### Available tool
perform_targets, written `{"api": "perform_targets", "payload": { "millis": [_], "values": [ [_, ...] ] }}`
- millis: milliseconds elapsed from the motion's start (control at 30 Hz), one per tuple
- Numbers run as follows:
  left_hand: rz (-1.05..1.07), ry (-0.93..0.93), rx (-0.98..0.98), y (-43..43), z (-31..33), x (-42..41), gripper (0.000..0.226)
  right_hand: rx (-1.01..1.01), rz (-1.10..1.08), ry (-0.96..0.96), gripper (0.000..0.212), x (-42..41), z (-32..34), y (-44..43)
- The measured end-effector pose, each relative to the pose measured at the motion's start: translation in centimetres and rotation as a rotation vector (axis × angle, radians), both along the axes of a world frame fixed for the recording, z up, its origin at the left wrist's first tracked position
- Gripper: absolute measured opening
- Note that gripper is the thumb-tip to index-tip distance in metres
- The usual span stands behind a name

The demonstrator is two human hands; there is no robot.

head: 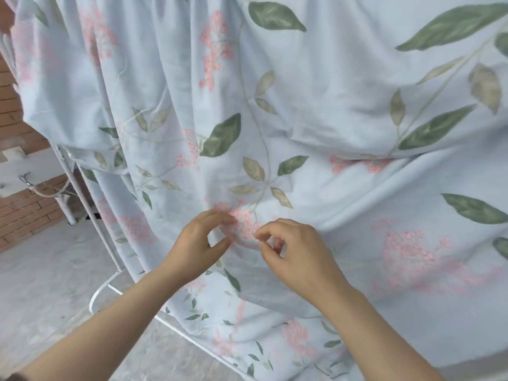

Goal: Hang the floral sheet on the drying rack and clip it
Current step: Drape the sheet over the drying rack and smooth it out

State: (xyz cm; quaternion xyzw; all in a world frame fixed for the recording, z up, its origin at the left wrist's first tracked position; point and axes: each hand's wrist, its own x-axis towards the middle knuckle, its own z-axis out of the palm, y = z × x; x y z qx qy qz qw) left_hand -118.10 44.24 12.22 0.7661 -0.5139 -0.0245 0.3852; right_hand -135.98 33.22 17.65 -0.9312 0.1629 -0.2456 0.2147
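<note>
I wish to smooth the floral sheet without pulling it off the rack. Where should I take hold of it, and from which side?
I would pinch one raised vertical fold of the floral sheet beside the pink flower cluster, between left hand and right hand, coming from the front. The cloth hangs loose there, so a fold stands out to pinch.

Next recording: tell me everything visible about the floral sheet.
The floral sheet is pale blue, thin-looking fabric printed with green leaves and pink blossom clusters. It hangs in loose folds over the white drying rack, fills most of the view, and its lower part drapes over the rack's base rail. The left hand touches it with curved fingertips; the right hand seems to pinch a small fold. No clip shows.
</note>
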Motion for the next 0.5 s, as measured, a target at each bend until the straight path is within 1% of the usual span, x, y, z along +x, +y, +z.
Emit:
{"api": "perform_targets", "payload": {
  "millis": [33, 100, 167, 233, 333, 500],
  "values": [
    [-0.01, -0.004, 0.001, -0.1, -0.2, 0.3, 0.034, 0.017, -0.041, -0.02, 0.015, 0.1, -0.7, 0.2],
    [-0.045, -0.015, -0.006, -0.3, -0.5, 1.0, 0.037, 0.035, -0.113, -0.027, 0.028, 0.4, -2.2, 0.1],
    [-0.088, -0.028, -0.007, -0.7, -1.0, 1.7, 0.039, -0.044, -0.163, 0.012, 0.046, 0.8, -3.6, -0.5],
    [-0.134, -0.035, -0.005, -1.3, -1.7, 2.4, 0.039, -0.093, -0.208, 0.086, 0.058, 1.3, -4.7, -1.4],
    [-0.164, -0.045, -0.008, -2.4, -2.9, 3.5, 0.041, -0.092, -0.267, 0.145, 0.067, 2.3, -6.0, -2.6],
    [-0.203, -0.082, -0.03, -4.5, -4.5, 5.1, 0.048, -0.134, -0.332, 0.066, 0.067, 4.1, -8.9, -4.3]
  ]
}}
